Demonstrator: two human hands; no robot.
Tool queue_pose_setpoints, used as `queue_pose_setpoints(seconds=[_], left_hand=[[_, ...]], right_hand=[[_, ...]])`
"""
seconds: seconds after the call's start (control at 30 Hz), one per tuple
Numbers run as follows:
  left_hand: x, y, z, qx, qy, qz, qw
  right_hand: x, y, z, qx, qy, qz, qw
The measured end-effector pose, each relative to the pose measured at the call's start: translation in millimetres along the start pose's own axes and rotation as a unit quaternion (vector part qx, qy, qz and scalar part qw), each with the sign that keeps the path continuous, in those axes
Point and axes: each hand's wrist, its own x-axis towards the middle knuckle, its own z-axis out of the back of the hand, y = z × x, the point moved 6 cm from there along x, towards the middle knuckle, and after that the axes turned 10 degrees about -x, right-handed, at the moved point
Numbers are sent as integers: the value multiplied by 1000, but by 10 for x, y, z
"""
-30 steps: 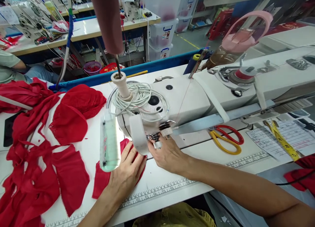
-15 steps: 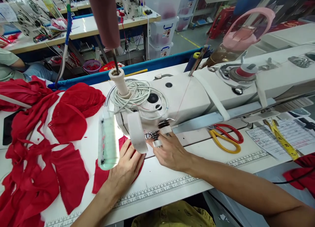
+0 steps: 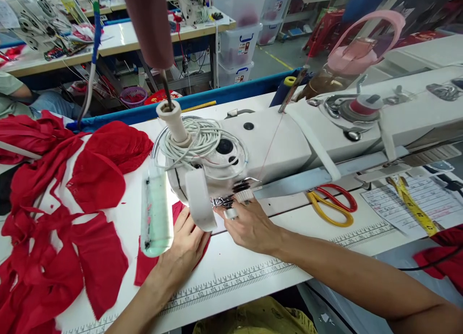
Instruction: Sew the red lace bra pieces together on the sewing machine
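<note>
A person works at a white industrial sewing machine [image 3: 275, 136] on a white tabletop [image 3: 235, 271] with ruler markings printed along its front edge. A small, flat piece of red cloth [image 3: 144, 266] lies beneath the left end of the machine, partly covered. The left hand [image 3: 183, 247] rests palm down on this cloth, fingers extended and grasping nothing visible. The right hand [image 3: 249, 225] is just beside it, at the needle end; its fingertips are hidden behind the machine's knobs, so whether they grip anything cannot be told. Loose, crumpled red fabric pieces [image 3: 47, 261] spread over the left side. To the right lie scissors with one red and one yellow handle [image 3: 323, 217], then a yellow tape measure [image 3: 414, 206] across a handwritten white sheet [image 3: 386, 202].
</note>
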Motion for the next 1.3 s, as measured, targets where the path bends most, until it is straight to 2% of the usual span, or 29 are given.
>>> queue_pose_setpoints(seconds=[0.47,0.83,1.03,1.3], left_hand=[[13,21,18,-15,19,17,1000],[33,23,42,15,23,34,999],[25,16,61,6,1,37,999],[5,10,67,9,-8,49,999]], right_hand=[[-36,5,9,12,-35,-3,999],[11,-64,182,45,-96,-28,994],[5,-225,167,55,-131,-56,988],[9,-200,165,77,-127,-31,988]])
